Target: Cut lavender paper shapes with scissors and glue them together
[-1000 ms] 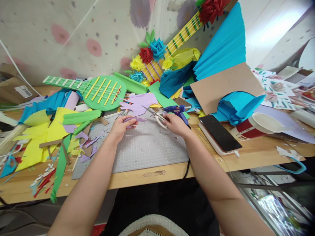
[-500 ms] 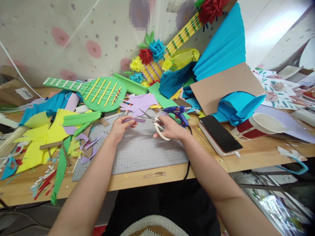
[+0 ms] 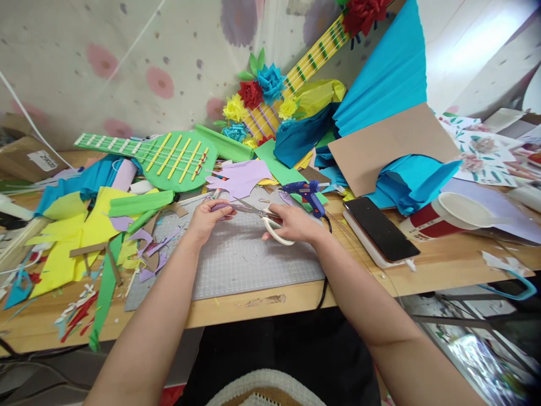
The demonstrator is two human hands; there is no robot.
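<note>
My left hand [image 3: 210, 219] pinches a small strip of purple paper [image 3: 220, 207], most of it covered by the fingers. In my right hand [image 3: 292, 223] is a pair of scissors [image 3: 270, 223] with white handles. Its blades point left and meet the purple strip beside my left fingertips. Both hands are just above a grey cutting mat [image 3: 249, 265]. A larger cut sheet of purple paper [image 3: 243, 177] lies behind them, and a blue glue gun [image 3: 308, 194] rests behind my right hand.
A green paper guitar [image 3: 177, 163] and paper scraps [image 3: 80, 237] spread over the left side. To the right are a phone [image 3: 380, 228], a paper cup [image 3: 448, 217], blue crepe paper [image 3: 406, 183] and cardboard [image 3: 389, 141]. A yellow flowered guitar [image 3: 310, 62] leans on the wall.
The scissor blades have closed from a wide gap to a narrow one at the purple strip. My left hand stays almost in the same place.
</note>
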